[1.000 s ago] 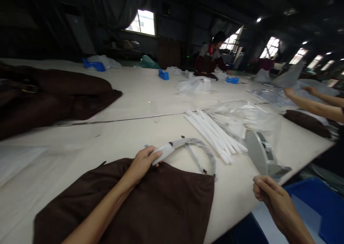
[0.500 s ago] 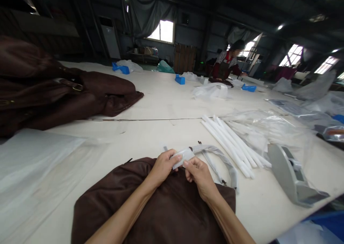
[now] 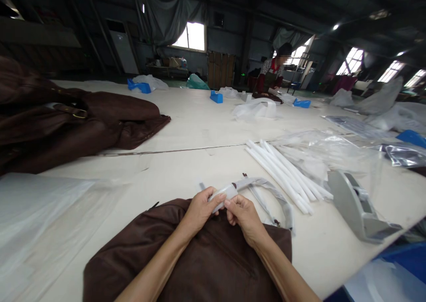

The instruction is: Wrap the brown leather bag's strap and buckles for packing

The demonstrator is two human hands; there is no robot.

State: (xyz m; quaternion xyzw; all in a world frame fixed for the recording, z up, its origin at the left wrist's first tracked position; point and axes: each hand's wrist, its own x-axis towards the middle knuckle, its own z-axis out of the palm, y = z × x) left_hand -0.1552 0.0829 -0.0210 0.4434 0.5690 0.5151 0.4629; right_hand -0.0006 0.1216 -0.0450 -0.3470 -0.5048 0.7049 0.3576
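A dark brown bag (image 3: 213,266) lies on the table right in front of me, under my forearms. Its handle (image 3: 262,183) arches off to the right, covered in whitish translucent wrapping. Around the handle's near part sits a white wrapping sheet (image 3: 229,190). My left hand (image 3: 201,208) is closed on this sheet, thumb on top. Fingers curled, my right hand (image 3: 245,215) pinches the sheet's lower edge close to the left thumb. A thin wrapped strap (image 3: 261,202) with brown ends lies inside the handle's arch.
White foam tubes (image 3: 282,173) and a grey tape dispenser (image 3: 361,209) lie to the right. Brown bags (image 3: 126,115) are piled at left, behind plastic sheets (image 3: 49,222). Across the table (image 3: 186,129), a person (image 3: 269,73) works near blue dispensers (image 3: 216,97). A blue bin (image 3: 409,257) stands below the right edge.
The white sheet now curves more closely around the handle. Both hands keep their hold with little movement. My view has shifted slightly to the right.
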